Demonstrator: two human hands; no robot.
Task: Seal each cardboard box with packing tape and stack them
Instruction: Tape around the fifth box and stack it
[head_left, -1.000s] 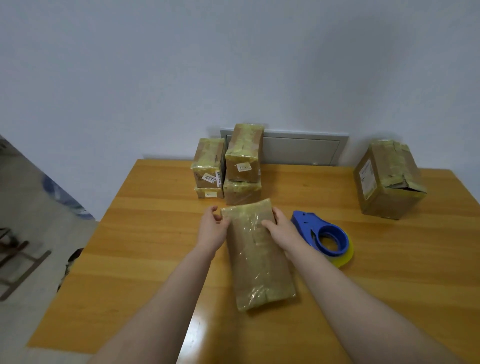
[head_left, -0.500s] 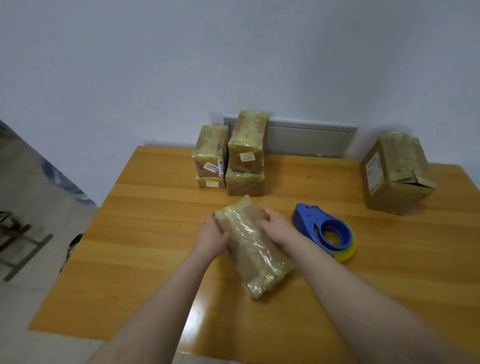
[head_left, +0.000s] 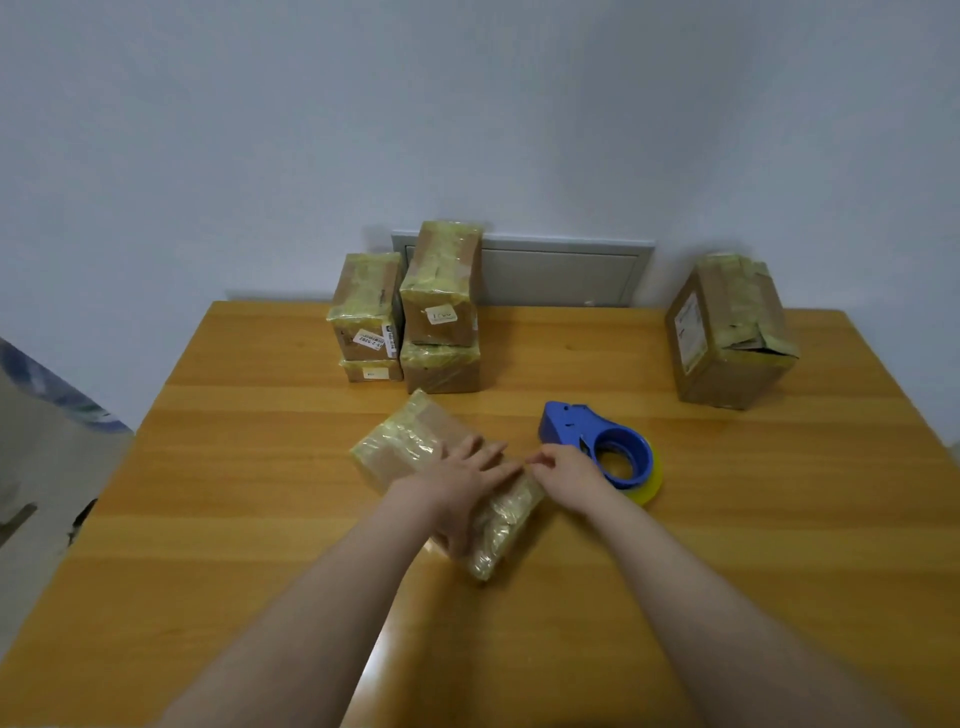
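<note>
The taped box (head_left: 405, 449) is lying slanted on the surface (head_left: 249, 467), near the stacked boxes (head_left: 439, 306). The left grip (head_left: 457, 486) is pressing it, fingers flat and apart. The right grip (head_left: 566, 470) is touching its right edge, fingers curled; pinching or not, I cannot tell.

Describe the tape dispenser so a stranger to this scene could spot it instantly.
Start at the wooden table against the wall. Right of centre, just beyond the right hand, lies the tape dispenser. It is the only blue plastic thing, holding a yellowish roll, amid brown taped cardboard boxes.
</note>
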